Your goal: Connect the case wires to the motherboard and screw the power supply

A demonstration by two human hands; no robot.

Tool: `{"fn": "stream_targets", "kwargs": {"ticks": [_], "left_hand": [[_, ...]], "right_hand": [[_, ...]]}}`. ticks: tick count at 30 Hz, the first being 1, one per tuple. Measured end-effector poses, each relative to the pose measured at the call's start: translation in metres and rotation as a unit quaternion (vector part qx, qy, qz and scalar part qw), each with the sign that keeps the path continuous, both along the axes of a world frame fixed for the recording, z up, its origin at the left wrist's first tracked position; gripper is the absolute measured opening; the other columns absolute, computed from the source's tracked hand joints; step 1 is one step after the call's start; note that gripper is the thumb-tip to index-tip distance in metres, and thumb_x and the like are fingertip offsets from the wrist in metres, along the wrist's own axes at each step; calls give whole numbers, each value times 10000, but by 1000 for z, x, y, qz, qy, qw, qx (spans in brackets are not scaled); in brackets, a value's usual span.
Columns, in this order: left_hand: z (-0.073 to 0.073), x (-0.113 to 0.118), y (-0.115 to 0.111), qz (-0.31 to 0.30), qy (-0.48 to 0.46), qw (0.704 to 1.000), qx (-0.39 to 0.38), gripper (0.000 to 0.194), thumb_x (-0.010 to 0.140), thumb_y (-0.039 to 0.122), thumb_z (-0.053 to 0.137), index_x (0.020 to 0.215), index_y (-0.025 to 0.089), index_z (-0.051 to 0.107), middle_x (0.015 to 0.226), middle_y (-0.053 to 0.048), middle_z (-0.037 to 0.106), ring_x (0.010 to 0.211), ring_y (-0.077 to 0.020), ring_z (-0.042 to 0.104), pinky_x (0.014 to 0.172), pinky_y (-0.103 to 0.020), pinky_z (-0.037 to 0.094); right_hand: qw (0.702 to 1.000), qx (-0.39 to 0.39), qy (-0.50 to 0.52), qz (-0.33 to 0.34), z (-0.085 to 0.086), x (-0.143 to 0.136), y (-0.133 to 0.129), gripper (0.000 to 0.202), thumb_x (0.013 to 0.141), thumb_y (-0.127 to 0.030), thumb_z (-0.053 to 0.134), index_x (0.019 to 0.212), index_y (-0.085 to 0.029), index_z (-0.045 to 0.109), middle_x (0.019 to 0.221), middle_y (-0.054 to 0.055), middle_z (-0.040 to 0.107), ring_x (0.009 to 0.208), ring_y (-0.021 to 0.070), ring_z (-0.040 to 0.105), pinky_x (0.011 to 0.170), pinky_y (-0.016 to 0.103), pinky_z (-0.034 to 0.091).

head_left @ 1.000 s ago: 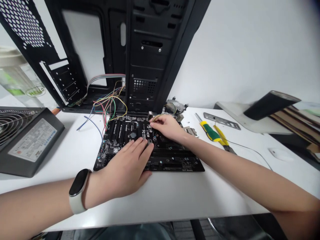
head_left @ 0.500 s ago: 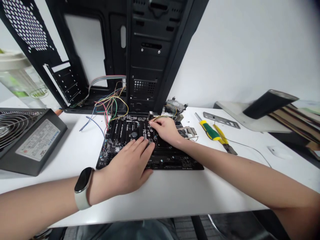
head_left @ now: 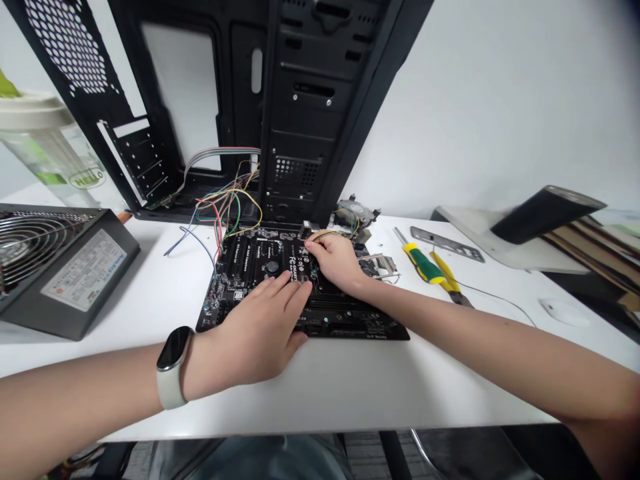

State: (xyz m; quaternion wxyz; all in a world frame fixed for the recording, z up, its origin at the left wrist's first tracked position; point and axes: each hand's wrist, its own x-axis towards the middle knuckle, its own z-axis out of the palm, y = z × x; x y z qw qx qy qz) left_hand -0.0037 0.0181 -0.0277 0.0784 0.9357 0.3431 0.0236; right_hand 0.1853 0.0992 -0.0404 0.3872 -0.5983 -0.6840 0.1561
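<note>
Motherboard (head_left: 323, 303) flat on the worktop (head_left: 350, 393), just in front of the standing PC case (head_left: 305, 133). Left hand (head_left: 260, 333) spread on its front part, palm down, fingers straight, gripping nothing. Right hand (head_left: 337, 260) reaches over the rear half, thumb and forefinger pinched on what looks like the near end of a thin lead (head_left: 325, 233). Lead loops over the knuckles toward the cooler (head_left: 356, 212) behind the board. Plug hidden by the fingertips, so can't tell if it's seated. Main risk, my read: bent pins or a crooked plug if the right hand pushes off-axis, since the fingers cover the contact point. Second: board flexing or sliding if the left hand leans too hard; don't see any standoffs. Lead slack looks modest, so a pull could drag the cooler across board parts. Coloured wires (head_left: 233, 200) trail from the case over the left rear corner; shifting the board could snag them or tug a connector. Screwdriver (head_left: 423, 263) and pliers (head_left: 445, 270) lie apart to the right, near the right forearm; a wide elbow swing could knock them.
</note>
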Motion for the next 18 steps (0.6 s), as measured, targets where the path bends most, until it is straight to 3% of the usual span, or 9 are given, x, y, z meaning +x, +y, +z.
{"fn": "stream_targets", "kwargs": {"ticks": [6,13,18], "left_hand": [[-1,0,0,-6,-3,1000,11,644,930,349,428,1482,48,292,1488,-200,417,1441,-373,271,1169,-518,270],[-3,-2,1,-9,-20,999,24,631,936,360,410,1477,55,295,1475,-193,435,1438,-365,282,1165,-506,279],[-2,-2,-1,-5,-14,1000,24,623,929,355,424,1470,68,308,1475,-183,443,1435,-356,296,1168,-497,283]], "right_hand": [[1000,1,14,-7,1,-1,0,163,801,-203,590,647,-185,640,812,56,718,829,213,659,838,348,471],[996,-4,87,-12,2,0,0,294,882,-295,490,621,-176,554,755,33,664,655,143,653,623,248,468],[989,-21,144,-9,-2,2,6,273,832,-350,556,623,-174,574,672,42,646,670,163,625,670,289,506]]}}
